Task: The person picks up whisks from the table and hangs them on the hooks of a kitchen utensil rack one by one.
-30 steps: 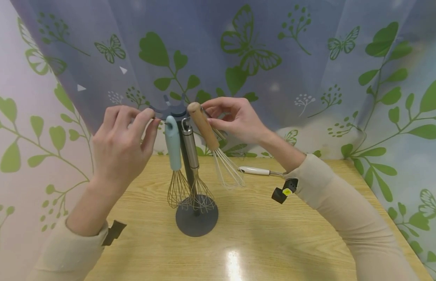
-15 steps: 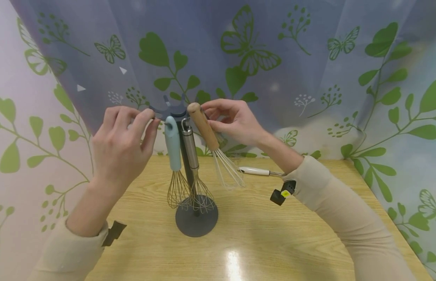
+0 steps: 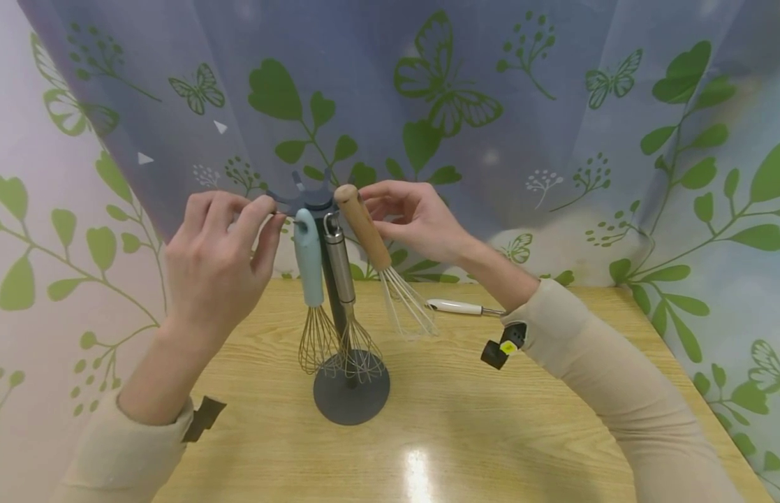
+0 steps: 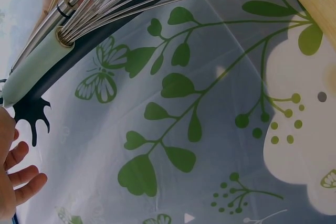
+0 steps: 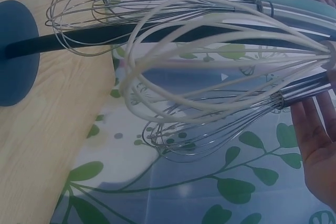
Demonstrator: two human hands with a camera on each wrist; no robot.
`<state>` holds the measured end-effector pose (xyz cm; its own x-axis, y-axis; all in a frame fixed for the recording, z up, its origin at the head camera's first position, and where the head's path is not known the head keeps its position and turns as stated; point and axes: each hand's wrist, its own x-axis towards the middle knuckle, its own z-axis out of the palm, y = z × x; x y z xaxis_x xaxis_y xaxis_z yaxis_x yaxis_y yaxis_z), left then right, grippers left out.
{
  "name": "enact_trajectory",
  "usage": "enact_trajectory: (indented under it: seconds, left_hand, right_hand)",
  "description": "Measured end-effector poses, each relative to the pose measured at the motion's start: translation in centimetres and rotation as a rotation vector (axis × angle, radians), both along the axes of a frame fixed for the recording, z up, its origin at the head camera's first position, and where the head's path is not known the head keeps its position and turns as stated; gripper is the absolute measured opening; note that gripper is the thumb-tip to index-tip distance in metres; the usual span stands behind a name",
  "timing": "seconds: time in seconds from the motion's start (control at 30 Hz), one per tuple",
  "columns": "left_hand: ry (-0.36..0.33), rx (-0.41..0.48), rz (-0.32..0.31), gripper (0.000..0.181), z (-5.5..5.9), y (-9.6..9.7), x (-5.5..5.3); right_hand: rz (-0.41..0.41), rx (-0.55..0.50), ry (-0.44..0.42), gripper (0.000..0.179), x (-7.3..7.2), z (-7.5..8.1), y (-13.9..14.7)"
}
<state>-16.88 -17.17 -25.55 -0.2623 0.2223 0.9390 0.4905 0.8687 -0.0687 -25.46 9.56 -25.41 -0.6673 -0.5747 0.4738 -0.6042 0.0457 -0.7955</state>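
A dark whisk stand (image 3: 352,398) holds a light-blue-handled whisk (image 3: 310,262), a steel-handled whisk (image 3: 341,269) and a wooden-handled whisk (image 3: 366,227), the last tilted. My left hand (image 3: 220,244) pinches the tip of a hook at the stand's top, beside the light-blue handle. Behind the wooden handle, my right hand (image 3: 421,216) has its fingertips hidden from the head view. The right wrist view shows its fingers against the handle of another steel whisk (image 5: 304,88), with its wire loops below the pale loops of the wooden-handled one.
A white-handled utensil (image 3: 455,307) with a metal shank lies on the wooden table (image 3: 490,419), partly hidden by the right sleeve. Several bare hooks (image 4: 37,119) fan out from the stand's top. A leaf-and-butterfly-patterned curtain (image 3: 364,84) hangs behind the table.
My right hand has shifted slightly left and down, further behind the wooden handle. The left hand and the whisks on the stand look almost unchanged.
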Motion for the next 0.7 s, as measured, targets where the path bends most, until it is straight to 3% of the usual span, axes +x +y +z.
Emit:
enact_trajectory:
  seconds: [0.7]
  left_hand:
    - [0.01,0.012,-0.009,0.019,-0.04,0.09,-0.06]
  right_hand:
    - [0.06,-0.007,0.001,0.036,-0.62,0.01,-0.36]
